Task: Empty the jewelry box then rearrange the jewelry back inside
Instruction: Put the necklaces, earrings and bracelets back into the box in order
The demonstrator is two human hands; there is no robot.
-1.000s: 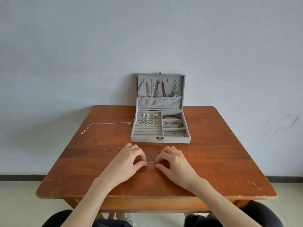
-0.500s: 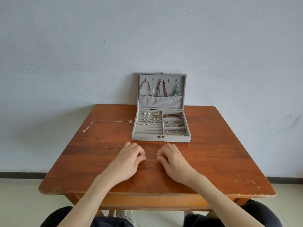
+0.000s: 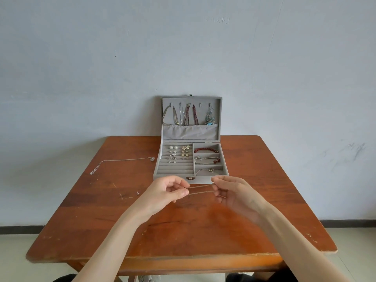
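Lifted off the table point(image 3: 284, 180), both hands point(image 3: 165, 193) stretch a chain point(image 3: 200, 189).

A scuffed, reddish-brown square wooden table point(image 3: 264, 200) with rounded corners fills the lower middle, its far edge against a plain pale grey-blue painted wall point(image 3: 183, 47). Faint smudges mark the wall at 3 o'clock. A dark baseboard strip point(image 3: 345, 223) runs along pale floor tiles point(image 3: 16, 261) at 4 and 8 o'clock. Light is soft, even.
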